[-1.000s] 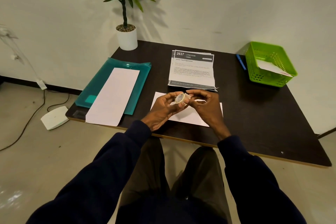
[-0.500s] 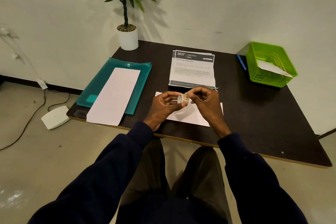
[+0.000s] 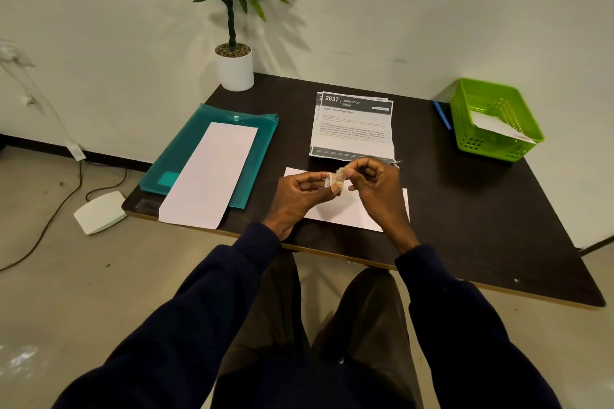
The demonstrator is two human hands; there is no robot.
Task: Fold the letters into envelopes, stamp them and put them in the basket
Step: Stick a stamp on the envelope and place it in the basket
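A person's left hand [image 3: 299, 191] grips what looks like a small roll of stamps [image 3: 334, 178] between curled fingers and thumb, just above a white envelope [image 3: 345, 214] lying on a dark table [image 3: 465, 209]. The right hand [image 3: 375, 186] pinches the roll's loose end with thumb and forefinger, its other fingers tucked in. The stamping step appears to be in hand, with a stamp being peeled free and none visible on the envelope. Just beyond the envelope sits a stack of printed letters [image 3: 354, 126]; well to the envelope's right, a green basket [image 3: 481, 143] holds one white piece of mail. Left of the envelope, a long white sheet [image 3: 212, 173] lies on a teal folder [image 3: 186, 156]. The next move likely calls for tearing one stamp off cleanly and pressing it flat onto a corner of the envelope — then carrying the envelope right to the basket.
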